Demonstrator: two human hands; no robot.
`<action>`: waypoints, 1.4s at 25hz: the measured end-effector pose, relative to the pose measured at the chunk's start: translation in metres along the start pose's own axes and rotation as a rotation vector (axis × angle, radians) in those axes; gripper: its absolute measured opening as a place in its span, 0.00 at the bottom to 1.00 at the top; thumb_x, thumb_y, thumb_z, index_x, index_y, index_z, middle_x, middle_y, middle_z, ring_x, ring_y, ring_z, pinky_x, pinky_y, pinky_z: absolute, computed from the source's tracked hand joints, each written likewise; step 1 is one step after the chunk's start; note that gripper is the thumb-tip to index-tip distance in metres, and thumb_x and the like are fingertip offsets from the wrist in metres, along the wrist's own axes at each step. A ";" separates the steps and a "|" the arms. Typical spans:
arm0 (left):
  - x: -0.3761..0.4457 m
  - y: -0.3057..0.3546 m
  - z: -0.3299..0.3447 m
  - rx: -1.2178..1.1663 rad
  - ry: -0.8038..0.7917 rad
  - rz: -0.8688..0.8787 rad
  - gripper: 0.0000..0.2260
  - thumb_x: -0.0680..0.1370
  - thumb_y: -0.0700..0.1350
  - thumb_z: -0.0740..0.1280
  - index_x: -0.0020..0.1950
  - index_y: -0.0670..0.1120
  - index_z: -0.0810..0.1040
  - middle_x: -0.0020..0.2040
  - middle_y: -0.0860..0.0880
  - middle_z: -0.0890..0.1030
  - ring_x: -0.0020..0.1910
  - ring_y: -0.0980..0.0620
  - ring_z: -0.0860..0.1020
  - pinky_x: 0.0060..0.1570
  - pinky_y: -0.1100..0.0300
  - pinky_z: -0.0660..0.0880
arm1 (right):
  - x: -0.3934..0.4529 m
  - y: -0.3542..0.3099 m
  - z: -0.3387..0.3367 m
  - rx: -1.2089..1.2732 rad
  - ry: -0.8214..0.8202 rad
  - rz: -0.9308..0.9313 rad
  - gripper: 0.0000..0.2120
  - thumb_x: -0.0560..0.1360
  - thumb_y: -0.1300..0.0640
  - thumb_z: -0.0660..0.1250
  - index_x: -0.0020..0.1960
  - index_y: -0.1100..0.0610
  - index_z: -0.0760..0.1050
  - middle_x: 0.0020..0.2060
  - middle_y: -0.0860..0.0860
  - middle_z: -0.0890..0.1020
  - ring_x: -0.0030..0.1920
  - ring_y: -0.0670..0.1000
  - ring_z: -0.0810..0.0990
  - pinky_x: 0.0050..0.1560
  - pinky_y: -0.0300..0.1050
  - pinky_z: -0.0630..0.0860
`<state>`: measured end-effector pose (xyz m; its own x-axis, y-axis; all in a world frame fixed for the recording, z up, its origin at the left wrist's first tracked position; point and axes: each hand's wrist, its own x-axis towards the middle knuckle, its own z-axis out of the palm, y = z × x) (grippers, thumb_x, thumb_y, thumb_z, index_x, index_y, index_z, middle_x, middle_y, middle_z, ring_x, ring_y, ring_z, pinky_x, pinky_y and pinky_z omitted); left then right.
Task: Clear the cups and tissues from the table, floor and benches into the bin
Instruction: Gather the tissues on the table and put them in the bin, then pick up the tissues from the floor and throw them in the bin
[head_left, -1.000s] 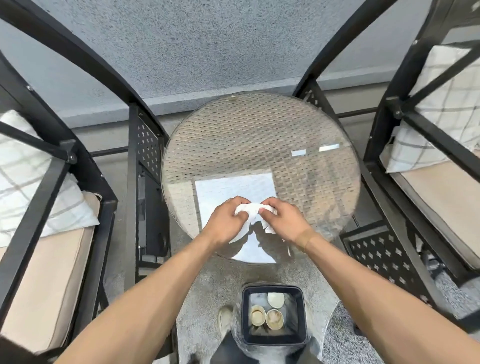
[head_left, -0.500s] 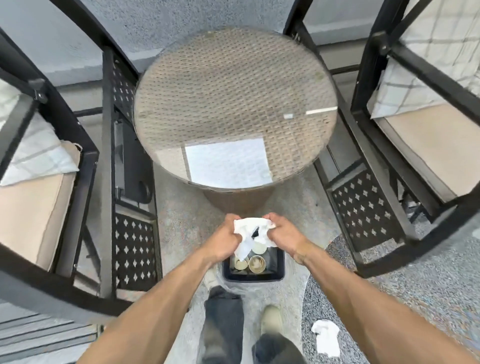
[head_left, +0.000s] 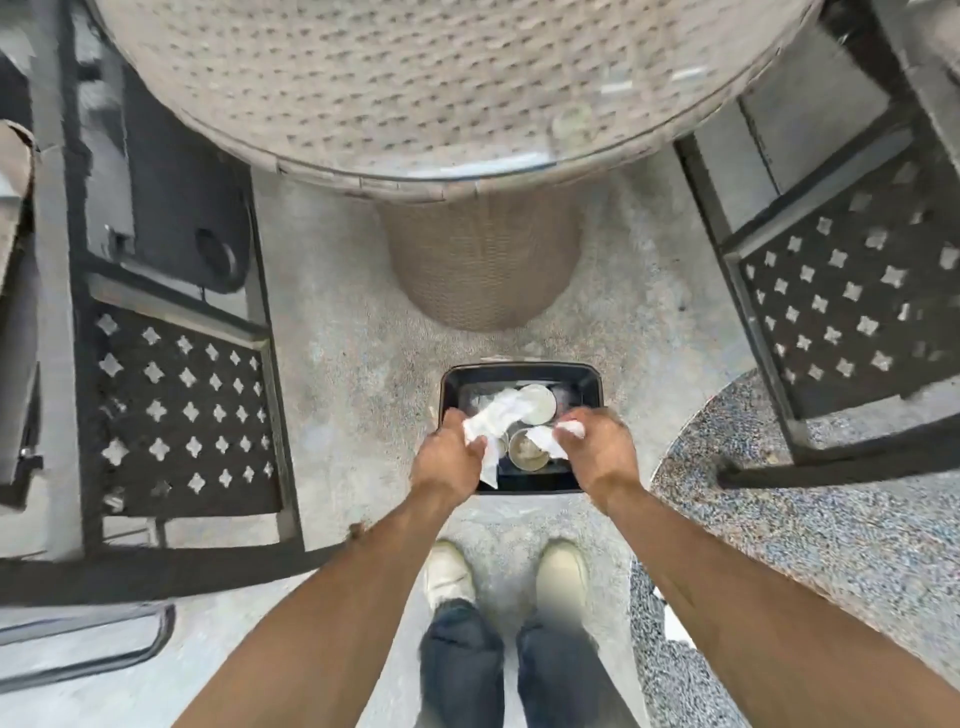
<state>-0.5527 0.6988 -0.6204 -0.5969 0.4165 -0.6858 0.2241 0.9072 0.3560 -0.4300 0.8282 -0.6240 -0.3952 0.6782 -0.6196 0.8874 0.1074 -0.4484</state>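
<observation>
A black square bin (head_left: 521, 370) stands on the floor just ahead of my feet, with paper cups (head_left: 535, 402) inside. My left hand (head_left: 448, 457) is over the bin's near left rim, shut on a crumpled white tissue (head_left: 493, 415) that trails into the bin. My right hand (head_left: 597, 447) is over the near right rim, pinching a smaller white tissue piece (head_left: 545, 439). The two hands are apart, each with its own bit of tissue. A white scrap (head_left: 675, 626) lies on the pebbled floor beside my right forearm, partly hidden.
The round wicker table (head_left: 447, 88) with a glass top stands beyond the bin on its pedestal (head_left: 480, 260). Black metal bench frames with star cut-out panels (head_left: 182, 405) (head_left: 852, 301) flank the bin left and right. My shoes (head_left: 447, 571) are close behind the bin.
My hands carried the tissue from the table top down to the bin. They have moved apart, and the tissue now hangs in two parts over the bin's opening.
</observation>
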 end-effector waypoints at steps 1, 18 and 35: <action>0.011 -0.006 0.010 0.024 0.037 -0.015 0.16 0.80 0.49 0.63 0.65 0.44 0.68 0.57 0.40 0.77 0.55 0.38 0.78 0.52 0.50 0.75 | 0.008 0.006 0.011 -0.052 0.015 -0.003 0.09 0.77 0.57 0.66 0.55 0.54 0.81 0.57 0.57 0.77 0.51 0.57 0.81 0.55 0.47 0.77; 0.044 -0.013 0.046 0.153 0.098 0.041 0.24 0.75 0.52 0.69 0.69 0.51 0.67 0.65 0.47 0.71 0.56 0.41 0.79 0.50 0.51 0.76 | 0.033 0.028 0.050 -0.033 0.002 -0.031 0.20 0.75 0.54 0.69 0.66 0.49 0.74 0.61 0.50 0.81 0.57 0.53 0.80 0.58 0.47 0.77; -0.277 0.082 -0.251 0.092 0.682 0.503 0.29 0.73 0.67 0.59 0.68 0.53 0.73 0.69 0.52 0.73 0.70 0.51 0.68 0.71 0.50 0.64 | -0.243 -0.177 -0.249 -0.241 0.338 -0.829 0.24 0.75 0.36 0.62 0.67 0.45 0.73 0.66 0.45 0.76 0.71 0.49 0.67 0.69 0.55 0.65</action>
<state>-0.5627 0.6426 -0.2418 -0.7362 0.6716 0.0829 0.6311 0.6371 0.4425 -0.4323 0.8256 -0.2336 -0.8690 0.4888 0.0768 0.3925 0.7755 -0.4945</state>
